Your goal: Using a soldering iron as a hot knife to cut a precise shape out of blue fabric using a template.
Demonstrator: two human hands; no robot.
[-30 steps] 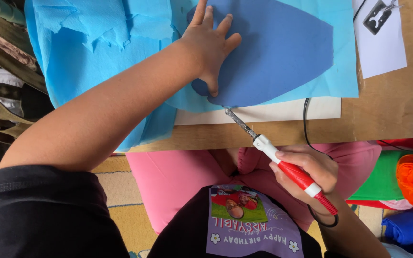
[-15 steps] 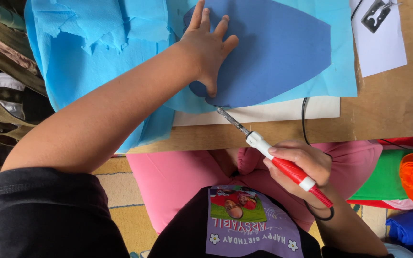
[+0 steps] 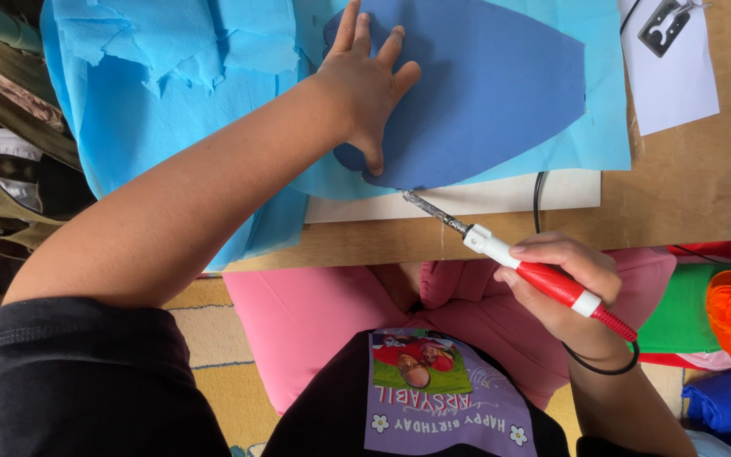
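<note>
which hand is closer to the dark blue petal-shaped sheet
Left. The left hand lies flat on the dark blue sheet. The right hand is off it, below the table edge, holding a red-handled hot tool whose tip meets its lower edge.

Bright, even daylight fills the view, with no glare. Shadows are soft: a faint one lies under the left hand (image 3: 367, 89) on the blue sheet (image 3: 484, 93), another along the counter (image 3: 678, 186) edge. Colours are saturated. The centre is sharp; the near sleeve (image 3: 78, 381) is slightly soft. The dark left edge loses detail.
</note>
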